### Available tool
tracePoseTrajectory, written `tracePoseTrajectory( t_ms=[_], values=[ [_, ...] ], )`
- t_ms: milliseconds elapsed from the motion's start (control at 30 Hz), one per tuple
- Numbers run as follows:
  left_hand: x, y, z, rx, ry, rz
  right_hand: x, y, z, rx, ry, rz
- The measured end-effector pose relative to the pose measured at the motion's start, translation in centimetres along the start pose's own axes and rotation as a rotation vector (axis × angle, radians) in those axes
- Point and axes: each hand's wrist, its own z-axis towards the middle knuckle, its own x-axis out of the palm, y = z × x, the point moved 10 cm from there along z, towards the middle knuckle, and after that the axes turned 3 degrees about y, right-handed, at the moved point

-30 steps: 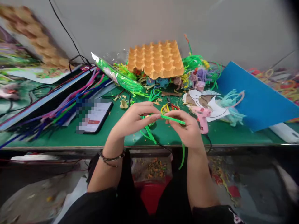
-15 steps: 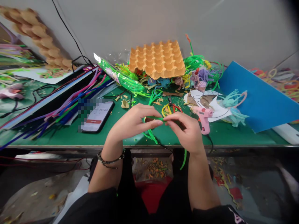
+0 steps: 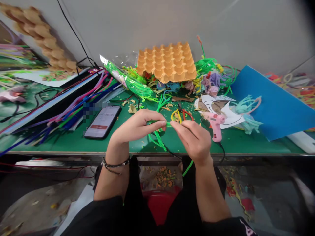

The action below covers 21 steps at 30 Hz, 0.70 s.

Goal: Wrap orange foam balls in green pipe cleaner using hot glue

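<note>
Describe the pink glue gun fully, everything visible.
The pink glue gun looks like smooth plastic, with a dark patch low on its handle. It rests on the green table, handle pointing toward the near edge; a black cord runs from its base to that edge. It partly overlaps white paper in this view, beside the right hand, which isn't holding it.

Wide head-worn view, facing forward and down across the green workbench (image 3: 251,142).
It looks from above the wearer's legs (image 3: 189,190) at six o'clock, near enough that the forearms (image 3: 113,183) rise large from seven and five; the left hand (image 3: 139,127) sits toward eight, the right hand (image 3: 194,139) toward four, both near centre, and the grey wall (image 3: 157,19) backs the view at twelve.
</note>
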Motion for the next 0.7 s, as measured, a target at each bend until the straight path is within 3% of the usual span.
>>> tracePoseTrajectory(
  t_ms=[100, 200, 300, 367, 400, 467, 600, 700],
  values=[
    [-0.1, 0.3, 0.1, -0.038, -0.033, 0.094, 0.9, -0.5, 0.3, 0.056, 0.070, -0.013],
    [0.2, -0.3, 0.4, 0.026, -0.036, 0.182, 1.7, -2.3, 0.2, 0.252, 0.162, 0.172],
    [0.4, -1.9, 0.6, 0.162, -0.056, 0.212, 4.4, -4.3, -1.5, 0.572, 0.294, 0.713],
    [0.4, -2.8, 0.6, 0.238, -0.059, 0.179, 7.4, -3.6, -3.1, 0.751, 0.415, 1.229],
    [0.5, -3.0, 0.6, 0.253, -0.055, 0.155, 8.3, -2.9, -3.5, 0.787, 0.441, 1.458],
    [0.4, -2.7, 0.7, 0.227, -0.056, 0.104, 9.0, -2.5, -3.6, 0.791, 0.411, 1.682],
    [0.3, -1.3, 0.7, 0.160, -0.038, -0.010, 8.4, -2.5, -3.0, 0.677, 0.489, 1.587],
    [0.9, -0.9, 0.7, 0.168, 0.023, -0.088, 6.5, -2.0, -2.2, 0.483, 0.601, 1.274]
  ],
)
